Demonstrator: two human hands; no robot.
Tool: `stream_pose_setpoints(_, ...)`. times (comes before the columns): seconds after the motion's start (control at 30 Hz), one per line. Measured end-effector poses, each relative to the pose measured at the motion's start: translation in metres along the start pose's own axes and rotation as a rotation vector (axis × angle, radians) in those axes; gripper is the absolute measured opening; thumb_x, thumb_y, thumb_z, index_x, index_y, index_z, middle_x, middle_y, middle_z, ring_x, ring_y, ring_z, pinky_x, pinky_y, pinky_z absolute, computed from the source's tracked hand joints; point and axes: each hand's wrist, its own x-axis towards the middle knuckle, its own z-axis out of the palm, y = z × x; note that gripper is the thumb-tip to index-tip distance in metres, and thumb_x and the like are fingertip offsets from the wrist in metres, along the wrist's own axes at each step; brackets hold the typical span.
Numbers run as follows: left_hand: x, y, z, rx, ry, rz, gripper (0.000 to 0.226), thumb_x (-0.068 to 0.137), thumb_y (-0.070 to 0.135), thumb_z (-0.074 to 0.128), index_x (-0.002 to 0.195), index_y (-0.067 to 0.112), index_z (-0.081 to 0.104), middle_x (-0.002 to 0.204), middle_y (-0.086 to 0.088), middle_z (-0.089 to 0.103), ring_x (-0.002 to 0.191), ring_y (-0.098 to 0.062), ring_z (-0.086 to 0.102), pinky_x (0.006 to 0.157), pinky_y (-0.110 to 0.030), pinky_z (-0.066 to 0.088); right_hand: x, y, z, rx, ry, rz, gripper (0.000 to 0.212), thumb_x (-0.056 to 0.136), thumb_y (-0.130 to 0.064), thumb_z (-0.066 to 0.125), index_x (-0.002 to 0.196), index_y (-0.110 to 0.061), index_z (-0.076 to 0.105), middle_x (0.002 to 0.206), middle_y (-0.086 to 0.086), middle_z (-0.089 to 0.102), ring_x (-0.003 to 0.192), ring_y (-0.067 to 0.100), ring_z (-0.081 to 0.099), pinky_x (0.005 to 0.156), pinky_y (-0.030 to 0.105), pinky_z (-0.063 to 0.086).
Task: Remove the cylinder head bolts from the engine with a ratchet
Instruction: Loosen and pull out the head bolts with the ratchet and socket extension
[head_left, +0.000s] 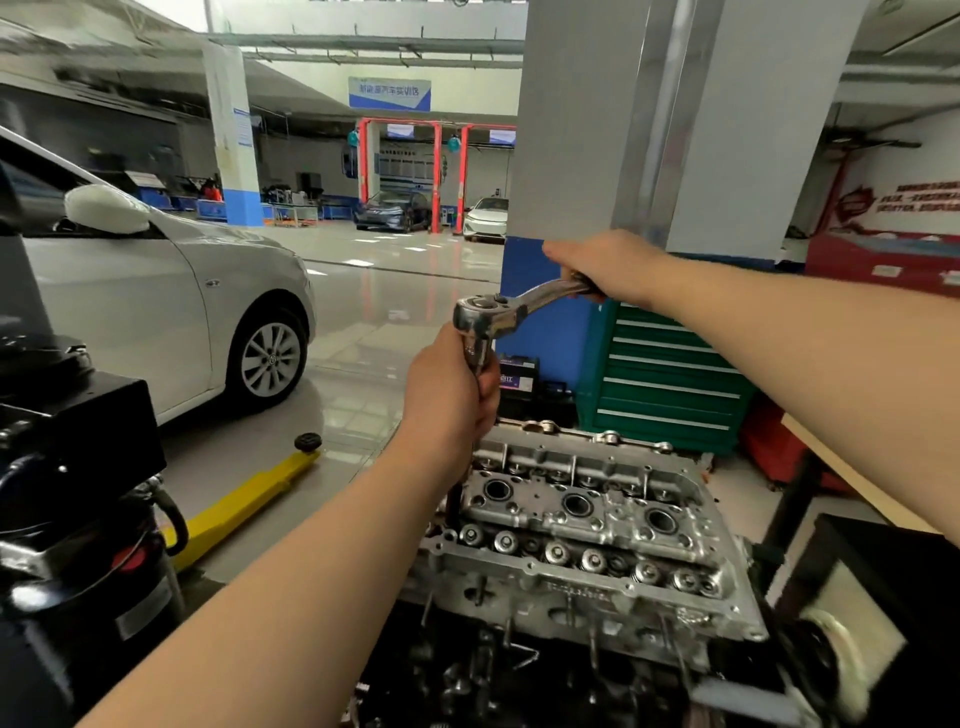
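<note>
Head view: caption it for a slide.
Left hand steadies the extension, right hand grips the ratchet above the cylinder head.

Glossy tiled shop floor (374, 291) carries pretty much everything here. Silver car (171, 291) parked at 9 o'clock, yellow lift arm (244, 506) lying flat at about 8. Green tool chest (670, 374) stands at 3 o'clock with a battery (517, 375) on the floor just left of it. Two more cars (431, 212) way back at 12.
</note>
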Motion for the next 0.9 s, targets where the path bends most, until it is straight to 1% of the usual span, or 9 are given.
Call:
stream_pose_setpoints(0.07,0.0,-0.001,0.002,0.025,0.011,0.0,0.054,0.1,0.03,0.035,0.047,0.025,0.043,0.048,0.001,0.033,0.037,-0.015,0.023,0.04,-0.018,0.018,-0.032,0.02,-0.005,-0.114,0.082,-0.036,0.08,0.096,-0.079,0.019,0.07,-0.019,0.065,0.071,0.006,0.066,0.07,0.024,0.061,0.068,0.037,0.045)
stream_pose_setpoints(0.13,0.0,-0.001,0.003,0.035,0.02,-0.004,0.055,0.1,0.029,0.033,0.046,0.024,0.042,0.045,0.001,0.033,0.035,-0.015,0.023,0.039,-0.016,0.018,-0.064,0.035,-0.009,-0.161,0.176,-0.07,0.076,0.095,-0.081,0.013,0.069,-0.024,0.056,0.07,0.0,0.062,0.07,0.017,0.057,0.059,0.034,0.035)
stream_pose_setpoints(0.23,0.002,-0.001,0.003,0.039,0.028,-0.009,0.055,0.101,0.027,0.031,0.047,0.021,0.041,0.042,0.001,0.033,0.033,-0.015,0.022,0.038,-0.015,0.017,-0.111,0.043,-0.013,-0.272,0.297,-0.109,0.078,0.09,-0.087,0.006,0.076,-0.028,0.053,0.067,-0.007,0.059,0.065,0.009,0.053,0.055,0.031,0.029)
stream_pose_setpoints(0.33,0.0,-0.001,0.004,0.029,0.074,-0.024,0.057,0.1,0.028,0.032,0.044,0.023,0.043,0.044,0.001,0.036,0.035,-0.016,0.024,0.039,-0.017,0.017,-0.145,0.036,-0.017,-0.394,0.366,-0.117,0.078,0.086,-0.092,0.003,0.075,-0.03,0.048,0.063,-0.009,0.056,0.06,0.011,0.051,0.053,0.029,0.025)
stream_pose_setpoints(0.43,-0.002,0.0,0.004,0.027,0.129,-0.029,0.057,0.098,0.027,0.034,0.043,0.022,0.046,0.045,0.0,0.039,0.036,-0.017,0.028,0.039,-0.017,0.019,-0.164,0.023,-0.02,-0.461,0.36,-0.095,0.077,0.083,-0.095,0.002,0.074,-0.032,0.045,0.068,-0.01,0.055,0.064,0.017,0.052,0.054,0.031,0.026)
stream_pose_setpoints(0.53,-0.005,0.005,0.006,0.021,0.192,-0.073,0.057,0.097,0.026,0.035,0.042,0.021,0.047,0.044,0.001,0.041,0.034,-0.016,0.032,0.039,-0.015,0.022,-0.181,0.006,-0.027,-0.46,0.304,-0.042,0.073,0.083,-0.094,0.006,0.074,-0.032,0.044,0.073,-0.009,0.055,0.073,0.022,0.056,0.059,0.034,0.034)
stream_pose_setpoints(0.67,-0.013,0.012,0.007,0.002,0.242,-0.116,0.051,0.092,0.03,0.038,0.044,0.022,0.051,0.045,0.002,0.046,0.034,-0.017,0.036,0.039,-0.016,0.025,-0.22,-0.027,-0.033,-0.529,0.303,0.007,0.062,0.089,-0.088,0.023,0.083,-0.031,0.048,0.074,-0.009,0.056,0.071,0.019,0.057,0.059,0.033,0.04)
stream_pose_setpoints(0.8,-0.019,0.015,0.003,-0.01,0.256,-0.121,0.051,0.087,0.034,0.041,0.039,0.023,0.055,0.045,0.005,0.047,0.038,-0.017,0.042,0.044,-0.019,0.03,-0.275,-0.077,-0.033,-0.537,0.324,-0.033,0.037,0.096,-0.064,0.042,0.106,-0.03,0.05,0.083,-0.003,0.062,0.074,0.025,0.059,0.062,0.035,0.047)
stream_pose_setpoints(0.9,-0.028,0.02,0.004,-0.002,0.269,-0.075,0.043,0.097,0.035,0.039,0.06,0.022,0.056,0.05,0.001,0.05,0.044,-0.02,0.044,0.046,-0.025,0.032,-0.311,-0.127,-0.024,-0.462,0.335,-0.198,0.039,0.098,-0.051,0.046,0.127,-0.026,0.041,0.079,-0.003,0.06,0.067,0.026,0.059,0.058,0.036,0.051)
